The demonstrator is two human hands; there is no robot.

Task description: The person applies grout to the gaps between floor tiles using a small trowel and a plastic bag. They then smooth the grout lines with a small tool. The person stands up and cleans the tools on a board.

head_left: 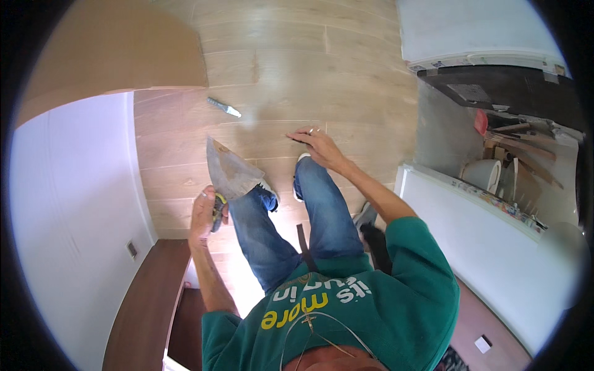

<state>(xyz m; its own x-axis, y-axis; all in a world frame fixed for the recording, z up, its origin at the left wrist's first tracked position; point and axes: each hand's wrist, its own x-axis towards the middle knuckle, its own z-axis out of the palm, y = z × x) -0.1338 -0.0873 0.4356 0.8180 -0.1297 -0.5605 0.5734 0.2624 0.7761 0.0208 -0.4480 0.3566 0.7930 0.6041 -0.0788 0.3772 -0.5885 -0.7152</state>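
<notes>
My left hand (203,215) is closed around the yellow-and-dark handle of a flat, wide-bladed tool (230,170). Its grey metal blade has brownish stains and slants up in front of my left knee; whether it is a saw or a trowel does not show clearly. My right hand (317,147) reaches out above my right foot, fingers drawn together around a small, thin dark thing (299,141) too small to name. A slim tool (224,107) with a grey handle and a whitish end lies on the wood-look floor (278,80), beyond both hands.
At the left are a white wall panel (80,179) and a large brown cardboard sheet (136,55). A brown ledge (139,297) runs near my left elbow. To the right, a white panel (476,216) borders an area with wood scraps (526,154) and a white bucket (482,174).
</notes>
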